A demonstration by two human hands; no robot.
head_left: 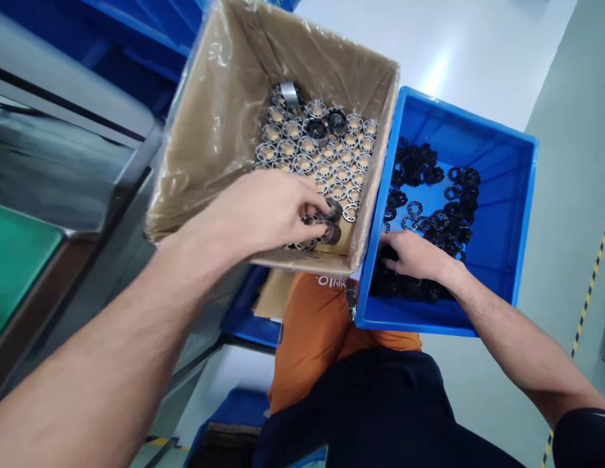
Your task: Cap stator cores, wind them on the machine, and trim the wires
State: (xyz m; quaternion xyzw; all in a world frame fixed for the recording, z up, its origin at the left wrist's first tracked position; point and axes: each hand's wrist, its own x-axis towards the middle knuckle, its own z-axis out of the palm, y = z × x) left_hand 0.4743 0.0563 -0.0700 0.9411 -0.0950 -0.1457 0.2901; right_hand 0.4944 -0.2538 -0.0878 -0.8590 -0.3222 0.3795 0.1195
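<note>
My left hand [270, 211] reaches into a cardboard box [209, 117] lined with clear plastic. Its thumb and fingers are closed on dark ring parts [332, 233], slightly blurred, near the box's front wall. Beyond it, rows of silver metal rings [305, 162] cover the box floor. A few black ring parts [337, 121] and one larger silver-banded part [289, 95] lie on top of them. My right hand [414, 255] is down in the blue bin [497, 273], fingers curled among loose black ring parts [439, 221]. Its fingertips are partly hidden, so whatever they grip is unclear.
The box and bin stand side by side, their walls nearly touching. To the left are a metal-sided machine or bench [53, 156] and a green surface [19, 260]. My orange-clad legs [312, 331] are close below the box. Yellow-black tape [592, 273] marks the floor at right.
</note>
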